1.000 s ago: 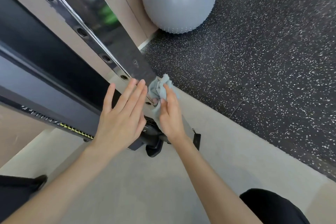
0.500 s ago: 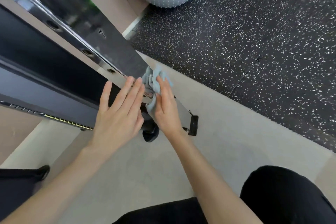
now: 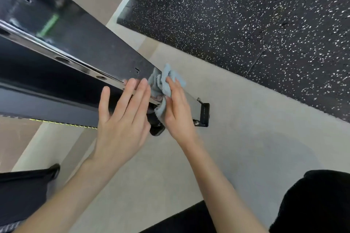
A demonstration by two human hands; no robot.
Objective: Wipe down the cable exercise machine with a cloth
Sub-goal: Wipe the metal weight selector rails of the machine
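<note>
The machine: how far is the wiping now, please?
In hand: the right hand presses the cloth on the lower end of the rail, near its black bracket, while the left hand rests flat beside it. Done: cannot be judged; the rail above shines, but no wipe marks show. Left: probably the bracket and the dark panels.

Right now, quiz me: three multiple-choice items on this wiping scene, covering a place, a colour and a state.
1. Where is the cloth?
A. on the speckled floor
B. against the machine's upright, near its base
C. on the person's knee

2. What colour is the cloth?
A. light blue
B. red
C. yellow

3. How is the left hand?
A. clenched in a fist
B. gripping the cloth
C. open, fingers spread

Answers: 1 B, the right hand presses it against the post above the black bracket; 2 A, it shows pale blue; 3 C, its fingers are straight and hold nothing.
</note>
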